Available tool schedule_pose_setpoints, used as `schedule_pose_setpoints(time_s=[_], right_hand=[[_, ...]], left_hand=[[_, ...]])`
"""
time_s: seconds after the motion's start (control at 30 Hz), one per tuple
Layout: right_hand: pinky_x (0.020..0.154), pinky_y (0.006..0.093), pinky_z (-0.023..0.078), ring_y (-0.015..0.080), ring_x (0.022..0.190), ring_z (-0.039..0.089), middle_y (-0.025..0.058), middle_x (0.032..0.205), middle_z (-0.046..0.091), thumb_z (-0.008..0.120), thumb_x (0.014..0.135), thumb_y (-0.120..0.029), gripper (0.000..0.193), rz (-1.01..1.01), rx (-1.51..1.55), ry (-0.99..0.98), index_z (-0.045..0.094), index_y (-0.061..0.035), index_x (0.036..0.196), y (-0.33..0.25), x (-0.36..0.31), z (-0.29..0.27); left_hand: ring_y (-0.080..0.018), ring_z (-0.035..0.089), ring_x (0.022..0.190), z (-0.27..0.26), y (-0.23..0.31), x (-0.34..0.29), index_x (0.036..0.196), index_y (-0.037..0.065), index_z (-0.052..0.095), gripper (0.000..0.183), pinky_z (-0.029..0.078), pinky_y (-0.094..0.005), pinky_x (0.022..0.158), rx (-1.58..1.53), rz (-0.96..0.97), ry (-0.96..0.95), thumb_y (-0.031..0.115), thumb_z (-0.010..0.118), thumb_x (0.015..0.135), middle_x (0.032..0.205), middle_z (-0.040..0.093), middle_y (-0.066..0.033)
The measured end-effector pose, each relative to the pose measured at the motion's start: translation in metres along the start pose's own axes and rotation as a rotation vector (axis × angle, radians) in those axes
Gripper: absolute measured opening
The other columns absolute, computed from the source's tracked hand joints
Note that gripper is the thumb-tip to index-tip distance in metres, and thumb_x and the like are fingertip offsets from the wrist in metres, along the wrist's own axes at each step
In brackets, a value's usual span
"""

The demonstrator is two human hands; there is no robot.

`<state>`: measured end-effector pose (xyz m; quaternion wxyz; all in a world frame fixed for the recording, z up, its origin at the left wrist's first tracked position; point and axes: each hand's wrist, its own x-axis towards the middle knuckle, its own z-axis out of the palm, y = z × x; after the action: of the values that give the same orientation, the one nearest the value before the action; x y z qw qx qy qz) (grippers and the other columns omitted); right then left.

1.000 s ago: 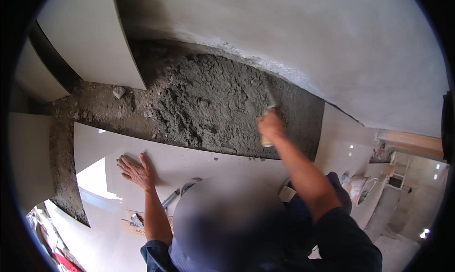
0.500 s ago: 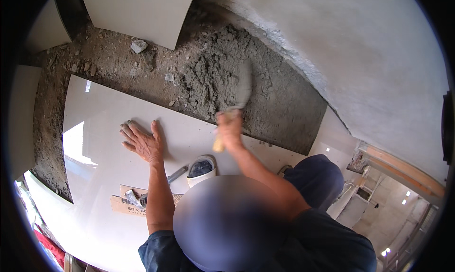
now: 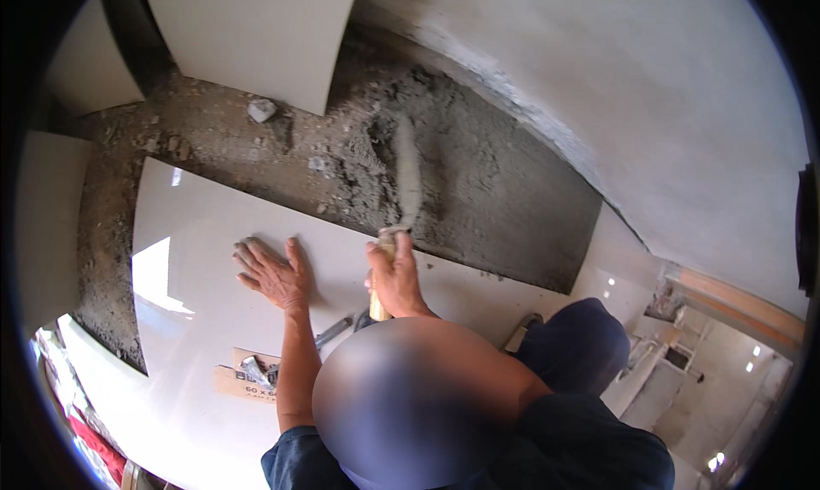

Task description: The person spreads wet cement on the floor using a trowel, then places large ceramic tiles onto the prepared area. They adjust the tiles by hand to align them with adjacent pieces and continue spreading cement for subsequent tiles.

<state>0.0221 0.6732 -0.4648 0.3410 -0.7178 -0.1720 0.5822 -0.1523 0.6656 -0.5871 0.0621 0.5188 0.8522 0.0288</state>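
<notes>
My left hand (image 3: 273, 274) lies flat, fingers spread, on a large glossy white floor tile (image 3: 196, 234). My right hand (image 3: 395, 277) grips the wooden handle of a trowel (image 3: 407, 176). The trowel's blade stands edge-on in a bed of grey mortar (image 3: 478, 191) just past the tile's far edge. The mortar fills the bare strip between the laid tile and the white wall.
More white tiles (image 3: 256, 29) lie at the far side and at the left (image 3: 43, 225). A small stone (image 3: 261, 109) sits on the rough mortar. A cardboard scrap (image 3: 243, 375) and a metal tool (image 3: 333, 329) rest on the tile near my left arm. A doorway (image 3: 709, 353) opens at the right.
My right hand has drawn the trowel back toward the tile's edge and turned the blade on edge. My left hand stays flat on the tile. The view has shifted downward.
</notes>
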Motion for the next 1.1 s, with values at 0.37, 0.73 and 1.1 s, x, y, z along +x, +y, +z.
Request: schedule_pose_setpoints(time_s=[0.37,0.73,1.1], right_hand=[[0.072,0.0488,0.049,0.0406,0.082,0.062,0.0226,0.098,0.061,0.060,0.086,-0.031,0.036,-0.548,-0.828,-0.118,0.051,-0.0032,0.107,0.032,0.003,0.030],[0.097,0.0453,0.040,0.0406,0.113,0.051,0.0241,0.120,0.053,0.052,0.093,-0.035,0.042,-0.777,-0.598,-0.099,0.054,-0.0045,0.121,0.031,0.017,0.067],[0.098,0.0475,0.038,0.0370,0.110,0.052,0.0219,0.114,0.056,0.065,0.081,-0.022,0.041,-1.867,-0.871,0.477,0.057,0.0029,0.112,-0.354,-0.015,0.048]], left_hand=[[-0.0340,0.018,0.142,0.007,-0.017,-0.004,0.137,-0.002,0.037,0.051,0.005,-0.0515,0.114,-0.363,0.019,0.117,0.033,0.037,0.099,0.149,0.029,-0.0199],[-0.0310,0.027,0.138,-0.075,0.043,-0.058,0.142,-0.002,0.030,0.064,0.022,-0.0373,0.112,-1.620,-0.494,-0.138,0.047,0.028,0.101,0.147,0.034,-0.0172],[-0.0290,0.015,0.144,-0.174,0.078,0.035,0.151,0.011,0.008,0.079,0.011,-0.0478,0.113,-2.014,-0.215,-0.156,0.060,0.033,0.094,0.156,0.014,-0.0123]])
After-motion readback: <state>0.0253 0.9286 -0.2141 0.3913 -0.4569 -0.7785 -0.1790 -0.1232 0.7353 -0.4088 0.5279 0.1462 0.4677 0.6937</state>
